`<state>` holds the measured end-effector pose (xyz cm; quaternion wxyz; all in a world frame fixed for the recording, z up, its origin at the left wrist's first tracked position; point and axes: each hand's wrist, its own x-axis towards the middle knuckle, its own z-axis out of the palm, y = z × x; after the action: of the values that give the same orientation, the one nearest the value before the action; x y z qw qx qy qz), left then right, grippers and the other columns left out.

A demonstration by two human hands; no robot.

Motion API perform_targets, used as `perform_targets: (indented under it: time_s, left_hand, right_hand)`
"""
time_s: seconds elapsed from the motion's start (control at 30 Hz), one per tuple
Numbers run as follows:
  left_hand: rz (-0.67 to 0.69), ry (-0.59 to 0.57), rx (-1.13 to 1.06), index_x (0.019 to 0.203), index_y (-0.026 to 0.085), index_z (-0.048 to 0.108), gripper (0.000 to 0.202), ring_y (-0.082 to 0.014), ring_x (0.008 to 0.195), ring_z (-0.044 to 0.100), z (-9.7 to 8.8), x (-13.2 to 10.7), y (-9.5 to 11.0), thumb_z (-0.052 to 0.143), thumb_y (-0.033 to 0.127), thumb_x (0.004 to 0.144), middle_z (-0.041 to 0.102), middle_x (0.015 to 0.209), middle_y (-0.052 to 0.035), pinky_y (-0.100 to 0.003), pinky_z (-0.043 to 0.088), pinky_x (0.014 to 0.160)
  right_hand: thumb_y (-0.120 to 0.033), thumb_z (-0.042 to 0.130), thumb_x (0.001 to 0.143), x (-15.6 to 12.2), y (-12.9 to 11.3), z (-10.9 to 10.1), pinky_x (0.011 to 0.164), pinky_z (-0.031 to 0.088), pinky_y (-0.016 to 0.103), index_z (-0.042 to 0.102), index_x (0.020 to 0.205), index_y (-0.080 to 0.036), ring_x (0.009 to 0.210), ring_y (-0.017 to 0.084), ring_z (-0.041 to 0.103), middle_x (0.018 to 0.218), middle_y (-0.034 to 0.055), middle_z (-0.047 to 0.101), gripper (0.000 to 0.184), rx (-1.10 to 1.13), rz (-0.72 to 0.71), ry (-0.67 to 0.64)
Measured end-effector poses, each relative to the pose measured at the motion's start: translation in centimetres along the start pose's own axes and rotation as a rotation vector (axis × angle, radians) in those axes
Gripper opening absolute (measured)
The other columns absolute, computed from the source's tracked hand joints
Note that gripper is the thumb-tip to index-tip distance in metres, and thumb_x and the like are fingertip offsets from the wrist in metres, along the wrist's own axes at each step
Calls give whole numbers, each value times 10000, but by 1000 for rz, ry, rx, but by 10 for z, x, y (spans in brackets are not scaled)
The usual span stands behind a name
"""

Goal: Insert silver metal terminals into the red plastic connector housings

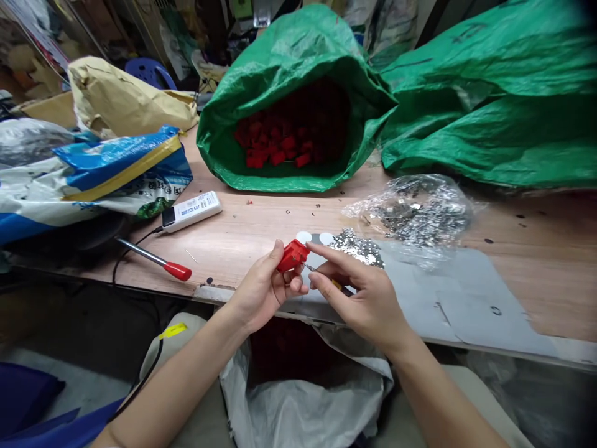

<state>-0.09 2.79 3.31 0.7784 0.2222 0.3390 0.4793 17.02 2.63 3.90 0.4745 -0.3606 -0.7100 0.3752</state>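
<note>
My left hand (260, 292) grips a small red plastic part (291, 256) between thumb and fingers, just above the table's front edge. Opposite it, my right hand (368, 298) is closed around a thin tool with a metal shaft (308, 267) and a yellow-and-black handle, mostly hidden by the fingers; it looks like a small screwdriver. The shaft's tip meets the lower right side of the red part, and my right index finger reaches to its upper edge. Behind my right hand lies a pile of small shiny metal pieces (359, 246) on a grey mat (420, 292).
A green sack (298, 50) of red parts lies open at the back, beside another green sack (489, 112). A clear bag of metal pieces (420, 211) sits right. Left are a white device (193, 210) and a red-tipped lever (177, 270). Below hangs an open whitish sack (308, 404).
</note>
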Motion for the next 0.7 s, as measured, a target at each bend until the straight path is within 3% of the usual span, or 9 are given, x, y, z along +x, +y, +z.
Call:
perform_targets:
  time_s: [0.13, 0.27, 0.37, 0.5, 0.7]
  left_hand:
    - [163, -87, 116, 912, 133, 593, 397, -102, 618, 598, -4, 0, 1, 566, 528, 933, 572, 626, -1, -223, 547, 671]
    - [403, -99, 242, 858, 160, 526, 324, -79, 656, 585, -10, 3, 4, 592, 468, 935, 611, 827, -5, -206, 508, 634]
    - [494, -124, 317, 882, 165, 527, 293, -75, 694, 593, -13, 4, 4, 572, 447, 951, 593, 920, -2, -209, 498, 646]
    - [511, -121, 339, 862, 168, 501, 296, -70, 707, 589, -15, 6, 1, 560, 441, 958, 572, 964, 4, -211, 498, 660]
    - [503, -115, 324, 848, 167, 503, 304, -62, 698, 577, -14, 8, -3, 572, 444, 950, 570, 977, 2, -209, 512, 665]
  right_hand:
    - [-244, 644, 921, 4, -10, 6, 500, 470, 198, 604, 1333, -146, 557, 98, 594, 732, 6, 666, 426, 238, 218, 8]
    - [-355, 678, 908, 6, -14, 10, 352, 301, 179, 621, 1321, -131, 392, 40, 383, 670, -12, 605, 473, 388, 386, -15]
    - [-357, 664, 917, 5, -14, 11, 368, 290, 181, 620, 1343, -145, 415, 41, 365, 650, -22, 553, 478, 382, 382, -31]
    - [-348, 650, 916, 3, -12, 10, 377, 272, 197, 633, 1339, -156, 433, 61, 329, 595, -23, 508, 464, 301, 355, -14]
    - [-351, 640, 900, 1, -13, 10, 412, 329, 230, 680, 1280, -179, 504, 136, 447, 537, -1, 508, 419, 185, 311, 21]
